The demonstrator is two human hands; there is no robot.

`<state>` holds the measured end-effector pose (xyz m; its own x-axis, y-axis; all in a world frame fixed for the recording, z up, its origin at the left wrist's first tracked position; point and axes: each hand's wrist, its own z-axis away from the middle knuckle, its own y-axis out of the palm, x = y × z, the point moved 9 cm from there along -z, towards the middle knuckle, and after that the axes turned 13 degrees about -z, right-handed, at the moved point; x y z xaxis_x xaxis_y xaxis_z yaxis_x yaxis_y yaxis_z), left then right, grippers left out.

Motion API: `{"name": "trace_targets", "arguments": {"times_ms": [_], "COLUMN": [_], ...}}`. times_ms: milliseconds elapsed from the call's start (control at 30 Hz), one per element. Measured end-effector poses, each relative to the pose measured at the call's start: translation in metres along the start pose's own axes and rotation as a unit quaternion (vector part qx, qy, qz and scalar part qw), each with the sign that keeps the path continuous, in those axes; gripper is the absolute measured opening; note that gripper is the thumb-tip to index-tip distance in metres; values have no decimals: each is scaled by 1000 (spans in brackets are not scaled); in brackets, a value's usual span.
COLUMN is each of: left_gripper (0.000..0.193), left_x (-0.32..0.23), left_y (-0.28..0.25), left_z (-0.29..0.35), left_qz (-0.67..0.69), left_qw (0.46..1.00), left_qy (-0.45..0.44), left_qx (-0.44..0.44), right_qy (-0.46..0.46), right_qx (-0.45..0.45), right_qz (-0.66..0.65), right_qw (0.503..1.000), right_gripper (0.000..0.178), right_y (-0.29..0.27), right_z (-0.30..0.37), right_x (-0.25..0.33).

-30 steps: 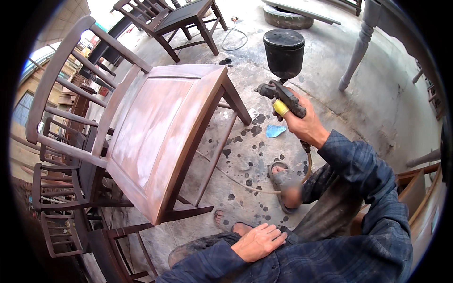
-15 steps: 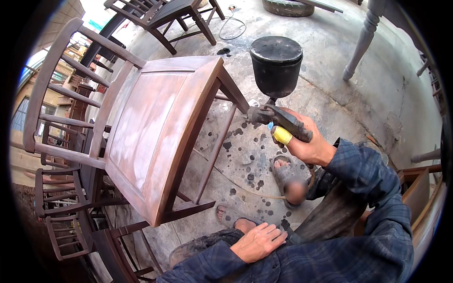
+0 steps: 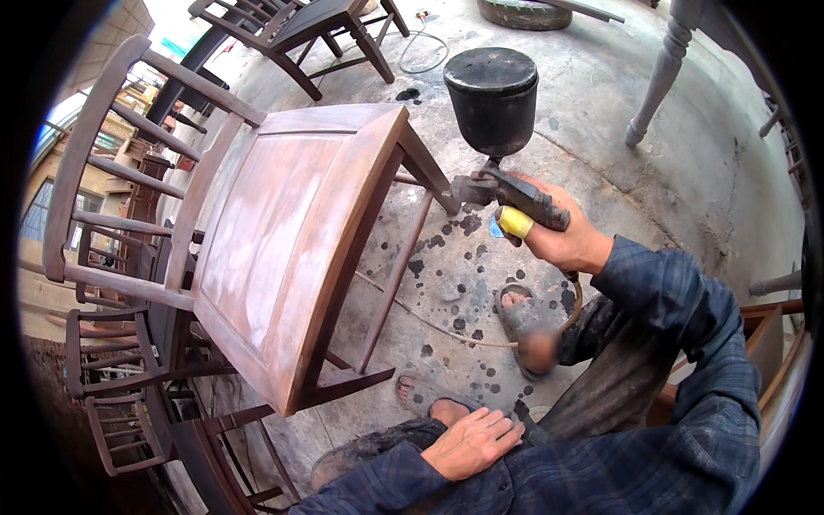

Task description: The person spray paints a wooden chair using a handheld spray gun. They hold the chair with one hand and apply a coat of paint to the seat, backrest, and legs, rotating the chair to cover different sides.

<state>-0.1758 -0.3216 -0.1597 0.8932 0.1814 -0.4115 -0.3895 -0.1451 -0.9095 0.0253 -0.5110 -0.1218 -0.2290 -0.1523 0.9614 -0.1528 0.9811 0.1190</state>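
Observation:
A black spray gun [image 3: 536,204] with a round lidded paint cup [image 3: 491,99] on top is gripped in my right hand [image 3: 568,236]. A yellow wrapping [image 3: 515,221] shows at my fingers beside the gun's body. The nozzle end points left, toward the near corner of a brown wooden chair [image 3: 266,232]. Whitish, cloudy patches cover the chair's seat, and its slatted back leans at the left. My left hand [image 3: 475,444] lies on my lap with its fingers stretched out, holding nothing.
A thin hose [image 3: 446,333] runs over the paint-spotted concrete floor [image 3: 601,197] near my sandalled feet. Several dark chairs [image 3: 112,348] stand at the left, another chair [image 3: 322,39] at the back. A grey turned leg [image 3: 661,81] rises at the far right; a tire [image 3: 525,14] lies behind.
My right hand has tipped and raised the spray gun slightly, so its cup sits higher and a little farther left. My left hand stays on my lap.

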Motion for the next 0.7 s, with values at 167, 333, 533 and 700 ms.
{"name": "trace_targets", "arguments": {"times_ms": [167, 333, 533, 700], "left_gripper": [29, 30, 31, 30], "left_x": [1, 1, 0, 1], "left_y": [-1, -2, -5, -3], "left_z": [1, -2, -3, -4], "left_qz": [7, 8, 15, 16], "left_qw": [1000, 1000, 1000, 1000], "left_qy": [-3, -2, -3, 0], "left_qx": [-3, 12, 6, 9], "right_qy": [-6, -82, -86, -81], "right_qx": [-25, -53, -98, -109], "right_qz": [12, 55, 51, 79], "right_qw": [1000, 994, 990, 987], "right_gripper": [41, 39, 42, 41], "right_y": [-13, -26, -41, -45], "right_z": [-9, -16, -26, -25], "right_x": [3, 9, 1, 2]}}
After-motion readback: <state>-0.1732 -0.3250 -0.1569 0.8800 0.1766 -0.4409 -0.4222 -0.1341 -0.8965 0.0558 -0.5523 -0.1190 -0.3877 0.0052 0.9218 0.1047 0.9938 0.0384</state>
